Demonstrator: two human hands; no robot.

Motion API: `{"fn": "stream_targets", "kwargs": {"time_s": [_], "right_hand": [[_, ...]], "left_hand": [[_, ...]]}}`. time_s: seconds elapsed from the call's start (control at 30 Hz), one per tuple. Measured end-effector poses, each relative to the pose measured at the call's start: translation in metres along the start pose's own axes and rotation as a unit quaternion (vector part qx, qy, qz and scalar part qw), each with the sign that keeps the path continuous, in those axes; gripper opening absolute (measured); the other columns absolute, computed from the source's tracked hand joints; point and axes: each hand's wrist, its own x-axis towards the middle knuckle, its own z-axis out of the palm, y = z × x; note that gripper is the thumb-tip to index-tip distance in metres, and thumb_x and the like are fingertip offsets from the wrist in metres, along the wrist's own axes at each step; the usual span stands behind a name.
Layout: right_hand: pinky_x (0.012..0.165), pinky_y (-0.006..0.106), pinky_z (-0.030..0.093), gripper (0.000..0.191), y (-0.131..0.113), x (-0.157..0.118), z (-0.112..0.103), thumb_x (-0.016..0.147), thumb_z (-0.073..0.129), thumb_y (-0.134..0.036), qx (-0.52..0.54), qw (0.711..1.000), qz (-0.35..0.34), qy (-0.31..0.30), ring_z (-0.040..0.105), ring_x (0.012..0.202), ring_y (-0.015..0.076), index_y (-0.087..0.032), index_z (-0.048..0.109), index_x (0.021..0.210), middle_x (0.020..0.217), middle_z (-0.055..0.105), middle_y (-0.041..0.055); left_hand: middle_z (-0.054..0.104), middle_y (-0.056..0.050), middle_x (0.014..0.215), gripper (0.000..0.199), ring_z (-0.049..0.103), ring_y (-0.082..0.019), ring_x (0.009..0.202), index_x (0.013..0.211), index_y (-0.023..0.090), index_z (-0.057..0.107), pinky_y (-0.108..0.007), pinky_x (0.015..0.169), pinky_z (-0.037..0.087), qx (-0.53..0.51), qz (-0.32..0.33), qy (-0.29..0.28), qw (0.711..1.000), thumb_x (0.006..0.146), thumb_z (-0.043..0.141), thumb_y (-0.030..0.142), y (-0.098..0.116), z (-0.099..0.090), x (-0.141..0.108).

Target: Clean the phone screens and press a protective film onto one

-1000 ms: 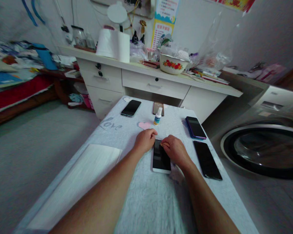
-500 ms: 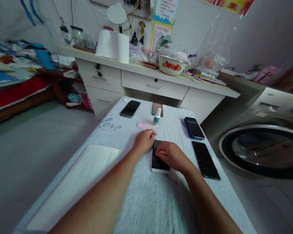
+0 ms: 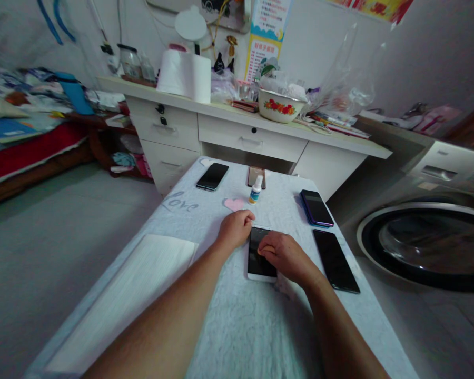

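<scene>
Left hand and right hand curl, hold unclear; the phone below the right looks slick, fragile: grip its edges

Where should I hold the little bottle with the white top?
Probably grip the spray bottle around its labelled body, wider than its top, coming from the right: it stands upright, with a brownish phone behind and the left hand in front, leftward.

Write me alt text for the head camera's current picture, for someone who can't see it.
A person's right hand bends over a white-edged phone lying on a pale table, the left hand near the phone's upper left corner. Beyond stands a small bottle, with other phones lying about. A white cabinet is behind, a washing machine to the right.
</scene>
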Motion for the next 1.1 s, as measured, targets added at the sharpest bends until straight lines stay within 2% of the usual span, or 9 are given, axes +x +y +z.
{"fn": "stream_targets", "kwargs": {"time_s": [0.3,0.57,0.73,0.87,1.1], "right_hand": [[0.072,0.025,0.039,0.014,0.017,-0.003,-0.001,0.086,0.060,-0.013,-0.055,0.994,0.075,0.049,0.060,0.080,0.0161,-0.017,0.073,0.085,0.086,0.067,0.0046],[0.072,0.024,0.039,0.014,0.005,0.001,0.011,0.086,0.061,-0.010,-0.031,0.999,-0.003,0.044,0.058,0.080,0.0153,-0.017,0.072,0.082,0.081,0.065,0.0036],[0.073,0.025,0.039,0.016,0.006,0.005,0.019,0.089,0.058,-0.013,-0.046,0.997,-0.011,0.067,0.056,0.080,0.0159,-0.018,0.073,0.084,0.082,0.063,0.0036],[0.077,0.026,0.039,0.017,0.012,0.008,0.019,0.090,0.057,-0.015,-0.066,0.995,0.019,0.075,0.057,0.084,0.0167,-0.019,0.073,0.087,0.085,0.063,0.0045],[0.076,0.026,0.039,0.017,0.025,0.007,0.015,0.091,0.057,-0.020,-0.074,0.984,0.097,0.133,0.059,0.084,0.0174,-0.019,0.074,0.089,0.086,0.065,0.0053]], "left_hand": [[0.071,-0.001,0.080,0.021,0.062,-0.014,0.074,0.091,0.018,0.070,-0.023,0.067,0.044,0.009,0.006,0.002,1.000,0.079,0.054,0.010,-0.002,0.002,0.001],[0.071,-0.001,0.080,0.022,0.062,-0.014,0.073,0.091,0.019,0.070,-0.023,0.068,0.045,0.012,-0.001,-0.002,1.000,0.080,0.053,0.011,0.001,0.000,0.000],[0.071,-0.001,0.081,0.022,0.063,-0.014,0.075,0.091,0.019,0.070,-0.023,0.068,0.046,0.016,-0.006,-0.005,1.000,0.080,0.053,0.011,0.001,0.000,0.000],[0.072,-0.001,0.081,0.023,0.063,-0.014,0.076,0.092,0.019,0.070,-0.024,0.071,0.047,0.019,-0.005,-0.006,1.000,0.079,0.053,0.011,0.002,0.000,0.000],[0.072,-0.002,0.082,0.023,0.063,-0.014,0.075,0.093,0.018,0.071,-0.024,0.071,0.047,0.015,-0.005,-0.008,1.000,0.081,0.053,0.011,0.002,-0.001,0.000]]}}
